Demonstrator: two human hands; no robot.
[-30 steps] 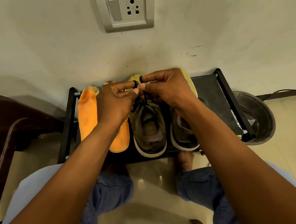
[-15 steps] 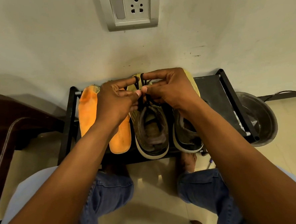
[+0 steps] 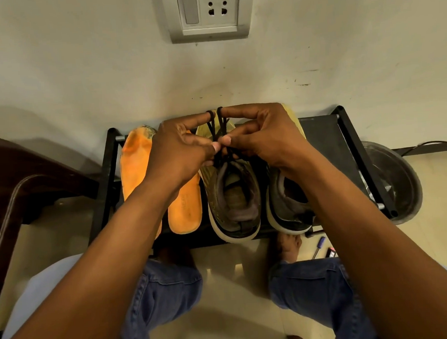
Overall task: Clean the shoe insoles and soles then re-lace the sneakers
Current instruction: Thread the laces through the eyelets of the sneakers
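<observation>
Both grips were clamped on the black lace (image 3: 216, 133): the left hand (image 3: 179, 151) and the right hand (image 3: 262, 135) each pinched 1 loop between thumb and forefinger, the 2 loops standing side by side at 12 o'clock above the tongue of the left sneaker (image 3: 231, 192). The thumbs met at the crossing point just below the loops. This sneaker sat heel toward the viewer on the black shoe rack (image 3: 328, 139), with the right sneaker (image 3: 288, 204) just beside it at 3 o'clock, partly hidden by the right wrist. Whether the right sneaker was laced could not be told. At 9 o'clock of the left sneaker lay 2 orange insoles (image 3: 136, 166), out of the shoes, the nearer one partly covered by the left forearm. A metal basin (image 3: 398, 182) stood on the floor at 3 o'clock of the rack.

Judged stage: the bow on the left sneaker was being formed, not yet drawn tight. Risks: a loop could slip from either pinch if the thumbs parted before the loops were crossed, collapsing the bow; uneven pull could leave 1 loop short or the knot slack over the tongue. The insoles outside the shoes suggested a tied sneaker might need loosening again to refit them.
</observation>
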